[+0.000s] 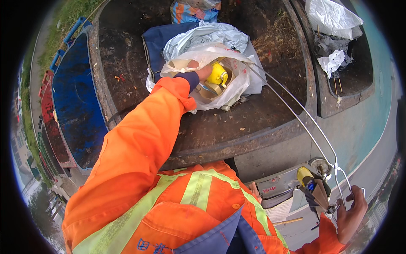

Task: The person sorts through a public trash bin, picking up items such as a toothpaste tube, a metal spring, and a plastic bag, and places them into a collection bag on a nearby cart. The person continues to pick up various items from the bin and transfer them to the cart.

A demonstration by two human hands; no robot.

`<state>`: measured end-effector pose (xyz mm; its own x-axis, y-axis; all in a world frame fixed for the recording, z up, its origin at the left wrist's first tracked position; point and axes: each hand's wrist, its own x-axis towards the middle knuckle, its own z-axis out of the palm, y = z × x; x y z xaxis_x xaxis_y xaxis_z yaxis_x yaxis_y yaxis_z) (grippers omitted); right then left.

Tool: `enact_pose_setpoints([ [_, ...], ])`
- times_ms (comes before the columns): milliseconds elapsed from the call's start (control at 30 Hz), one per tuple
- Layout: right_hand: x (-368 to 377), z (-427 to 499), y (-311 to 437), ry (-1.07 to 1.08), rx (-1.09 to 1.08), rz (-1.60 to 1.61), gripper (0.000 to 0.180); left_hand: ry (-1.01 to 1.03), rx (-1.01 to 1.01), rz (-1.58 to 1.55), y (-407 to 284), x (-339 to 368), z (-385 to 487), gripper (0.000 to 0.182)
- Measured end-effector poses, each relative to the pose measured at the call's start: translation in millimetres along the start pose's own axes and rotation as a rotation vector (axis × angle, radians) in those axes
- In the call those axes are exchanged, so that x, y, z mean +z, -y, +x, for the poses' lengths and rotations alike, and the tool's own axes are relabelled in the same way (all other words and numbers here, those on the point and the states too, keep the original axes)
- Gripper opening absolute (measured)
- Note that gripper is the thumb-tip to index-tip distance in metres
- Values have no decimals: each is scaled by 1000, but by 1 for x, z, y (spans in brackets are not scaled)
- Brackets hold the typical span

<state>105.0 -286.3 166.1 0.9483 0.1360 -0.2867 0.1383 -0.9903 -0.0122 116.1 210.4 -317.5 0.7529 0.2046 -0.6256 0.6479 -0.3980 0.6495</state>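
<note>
My left hand (203, 70) reaches into an opened white plastic bag (234, 57) in a grimy, dark bin. Its fingers are at a yellow plastic object with a small crank (217, 73); the bag's edge partly hides them, so a hold on it is unclear. Under the yellow object lies a brown cardboard piece (207, 92). My right hand (352, 212), at the lower right, is closed around the handle of long metal wire tongs (304, 117), whose far ends reach the bag's right side. Beneath the bag lies a dark blue fabric piece (158, 39).
A colourful bag (195, 12) lies at the bin's far side. Right of it, another bin (358, 63) holds crumpled plastic and thin sticks. A blue bin lid (77, 101) is at left. Near my body stands a cart (276, 184) with a wheel and a broom-like wooden handle (288, 221).
</note>
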Motion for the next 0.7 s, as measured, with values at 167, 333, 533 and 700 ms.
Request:
enact_pose_setpoints([
  [167, 2, -2, -2, 3, 20, 4, 44, 109, -187, -217, -5, -16, 4, 43],
  [333, 2, -4, -3, 5, 14, -26, 44, 280, -366, -392, -16, -33, -5, 44],
  [533, 3, -6, 0, -7, 7, 30, 44, 347, -415, -561, -16, -40, -13, 44],
  [700, 4, -8, 1, -12, 25, -6, 43, 301, -324, -507, -17, -44, -20, 28],
])
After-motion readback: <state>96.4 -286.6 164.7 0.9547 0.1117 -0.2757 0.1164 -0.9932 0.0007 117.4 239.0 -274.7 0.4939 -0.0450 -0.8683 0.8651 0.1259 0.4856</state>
